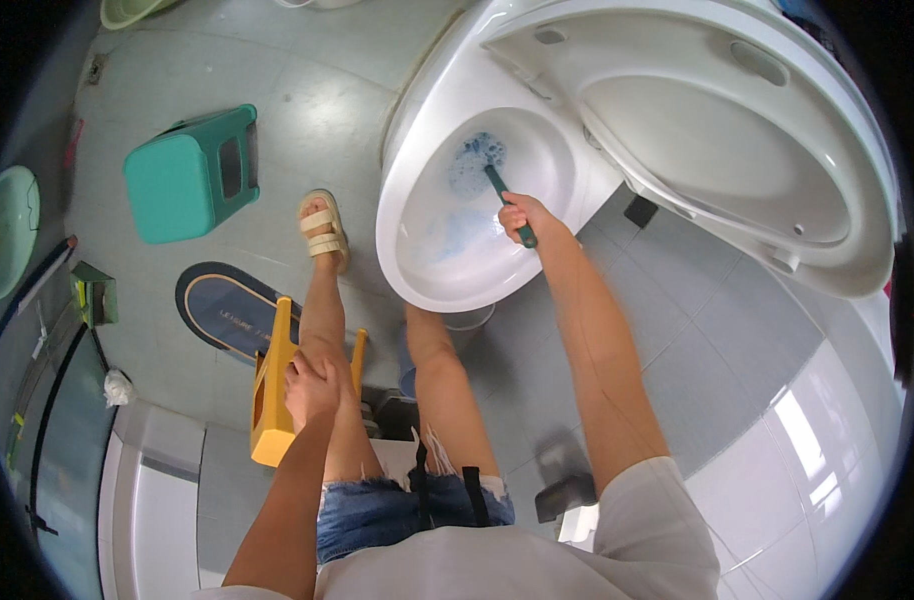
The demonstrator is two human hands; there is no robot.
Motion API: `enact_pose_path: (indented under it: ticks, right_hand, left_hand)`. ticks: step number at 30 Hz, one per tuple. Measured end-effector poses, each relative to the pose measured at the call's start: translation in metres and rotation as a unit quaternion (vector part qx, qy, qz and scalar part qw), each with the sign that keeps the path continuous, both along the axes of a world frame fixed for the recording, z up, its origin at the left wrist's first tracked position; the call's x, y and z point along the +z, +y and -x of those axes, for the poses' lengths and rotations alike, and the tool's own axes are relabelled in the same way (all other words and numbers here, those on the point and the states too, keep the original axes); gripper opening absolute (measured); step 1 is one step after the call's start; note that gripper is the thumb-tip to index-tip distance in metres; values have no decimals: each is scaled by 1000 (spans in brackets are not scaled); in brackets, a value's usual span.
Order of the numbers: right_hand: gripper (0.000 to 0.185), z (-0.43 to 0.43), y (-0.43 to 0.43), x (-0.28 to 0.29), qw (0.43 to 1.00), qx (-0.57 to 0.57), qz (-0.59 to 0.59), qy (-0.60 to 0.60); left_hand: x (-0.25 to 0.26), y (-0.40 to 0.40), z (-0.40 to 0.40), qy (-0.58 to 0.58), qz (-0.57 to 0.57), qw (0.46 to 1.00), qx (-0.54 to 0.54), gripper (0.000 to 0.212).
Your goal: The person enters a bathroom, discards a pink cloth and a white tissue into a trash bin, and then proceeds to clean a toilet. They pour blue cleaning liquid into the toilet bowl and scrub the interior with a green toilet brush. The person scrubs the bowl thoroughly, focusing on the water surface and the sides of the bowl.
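My right hand (526, 216) grips the green handle (500, 184) of a tool reaching down into a white toilet bowl (419, 281). The handle's far end is hidden in bluish, foamy water (478, 156), so the tool's head cannot be seen. Blue streaks mark the inside wall of the bowl near my hand. The toilet seat and lid (716, 142) are raised. My left hand (311, 390) rests on my knee with its fingers bent, beside a yellow plastic stool (275, 420), and holds no object that I can see.
A teal plastic stool (168, 187) stands on the tiled floor at the left. An oval dark mat (228, 309) lies near my sandalled foot. A pale green basin (8, 232) is at the far left edge. Behind my legs, a dark object (397, 416) is partly hidden.
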State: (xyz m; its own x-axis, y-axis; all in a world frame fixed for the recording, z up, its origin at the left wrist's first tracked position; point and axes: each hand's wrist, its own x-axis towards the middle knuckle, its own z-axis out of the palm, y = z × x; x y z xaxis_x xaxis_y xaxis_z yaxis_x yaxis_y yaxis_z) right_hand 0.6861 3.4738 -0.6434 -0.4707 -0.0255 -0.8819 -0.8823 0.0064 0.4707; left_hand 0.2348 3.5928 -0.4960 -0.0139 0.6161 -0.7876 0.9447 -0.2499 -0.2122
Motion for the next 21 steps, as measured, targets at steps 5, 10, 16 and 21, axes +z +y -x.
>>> enact_pose_path:
  ticks: [5,10,16,21]
  right_hand:
    - [27,14,-17,-36,986,83,-65,-132]
    - [29,7,8,18,641,706,-62,-295]
    - [31,-7,12,15,642,714,-43,-275]
    - [12,68,-5,-26,866,377,27,-327]
  left_hand:
    - [-2,-2,-6,-12,20,1000,-11,65]
    - [2,-3,-6,7,0,1000,-20,66]
    - [5,0,-13,-1,-18,999,-33,66]
    - [0,1,-16,-21,-19,998,-58,64]
